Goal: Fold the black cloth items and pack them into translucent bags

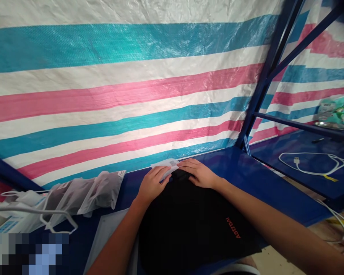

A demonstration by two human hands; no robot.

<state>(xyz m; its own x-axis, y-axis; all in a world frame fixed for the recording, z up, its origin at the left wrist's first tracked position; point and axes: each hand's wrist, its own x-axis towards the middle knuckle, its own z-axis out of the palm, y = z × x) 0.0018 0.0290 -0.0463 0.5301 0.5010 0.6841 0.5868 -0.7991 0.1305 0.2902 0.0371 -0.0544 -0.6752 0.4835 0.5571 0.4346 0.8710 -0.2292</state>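
Observation:
A black garment (pixel 189 225) with small red lettering lies on the blue table (pixel 246 172) in front of me. At its far edge sits a white paper tag (pixel 166 165) with printed text. My left hand (pixel 152 184) rests on the garment's far left part, its fingers curled round the tag's near edge. My right hand (pixel 199 172) lies flat on the garment's far edge, fingers stretched out and touching the tag's right end.
Grey plastic pouches (pixel 86 193) lie fanned out at the left beside white bags with handles (pixel 25 214). A striped tarp (pixel 126 84) closes the back. A blue metal frame (pixel 263 80) stands at right, with a white cable (pixel 312 164) on the neighbouring surface.

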